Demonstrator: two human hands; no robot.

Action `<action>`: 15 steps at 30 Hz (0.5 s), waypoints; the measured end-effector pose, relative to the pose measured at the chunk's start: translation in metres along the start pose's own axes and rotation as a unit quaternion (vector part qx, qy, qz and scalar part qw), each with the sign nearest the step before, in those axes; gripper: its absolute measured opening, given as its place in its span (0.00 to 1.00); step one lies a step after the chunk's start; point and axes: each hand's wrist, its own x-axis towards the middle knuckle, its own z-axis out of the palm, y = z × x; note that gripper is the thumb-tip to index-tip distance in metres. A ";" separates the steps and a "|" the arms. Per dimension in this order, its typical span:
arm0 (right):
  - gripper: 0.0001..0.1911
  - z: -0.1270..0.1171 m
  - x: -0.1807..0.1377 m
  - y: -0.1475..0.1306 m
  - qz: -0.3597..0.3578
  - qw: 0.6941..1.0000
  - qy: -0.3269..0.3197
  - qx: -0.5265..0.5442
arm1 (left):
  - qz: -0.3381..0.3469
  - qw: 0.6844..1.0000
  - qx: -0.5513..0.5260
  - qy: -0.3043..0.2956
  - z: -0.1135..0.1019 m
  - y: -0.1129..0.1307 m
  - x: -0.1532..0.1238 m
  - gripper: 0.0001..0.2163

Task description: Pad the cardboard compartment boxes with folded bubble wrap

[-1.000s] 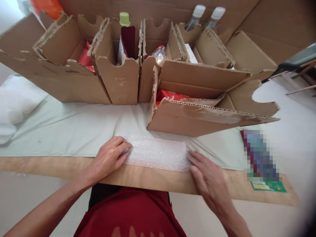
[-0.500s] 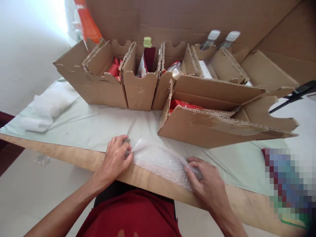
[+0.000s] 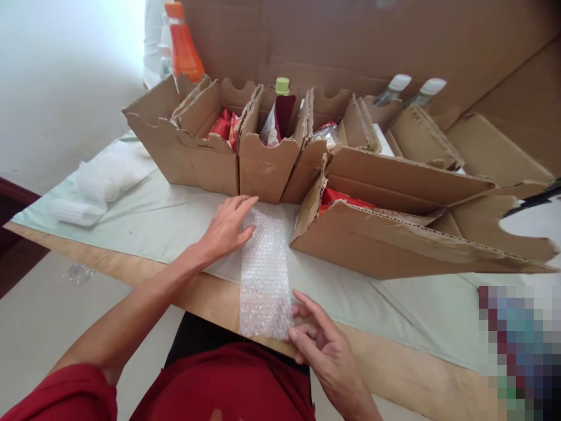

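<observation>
A folded piece of clear bubble wrap (image 3: 265, 263) lies flat as an upright strip, its near end reaching over the table's wooden front edge. My left hand (image 3: 230, 227) is beside the upper left side of the wrap, fingers stretched out and thumb apart. At the lower right corner of the strip is my right hand (image 3: 322, 345). Its fingers are apart and the tips come close to the wrap's edge; whether they touch it I cannot tell.
Cardboard bins (image 3: 269, 172) with packets and bottles line the back. A long cardboard bin (image 3: 385, 245) with a red packet stands at right. White foam netting (image 3: 100, 181) lies at left on the pale green cloth (image 3: 184, 228). An orange bottle (image 3: 186, 52) rises behind.
The bubble wrap has turned from a slanted lie to a straight strip. My left hand moved up and away from its corner; my right hand moved down and left and loosened.
</observation>
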 end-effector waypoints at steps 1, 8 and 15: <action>0.31 -0.002 0.001 -0.004 0.007 1.000 -0.018 -0.013 | 0.026 0.999 -0.010 0.029 0.001 -0.001 -0.019 0.25; 0.13 0.000 0.008 -0.030 0.001 0.994 -0.090 -0.054 | 0.146 0.979 -0.069 -0.120 -0.011 0.023 -0.157 0.36; 0.21 0.006 -0.003 -0.024 0.004 0.987 -0.094 0.127 | 0.029 0.986 -0.159 0.048 0.003 0.046 -0.134 0.14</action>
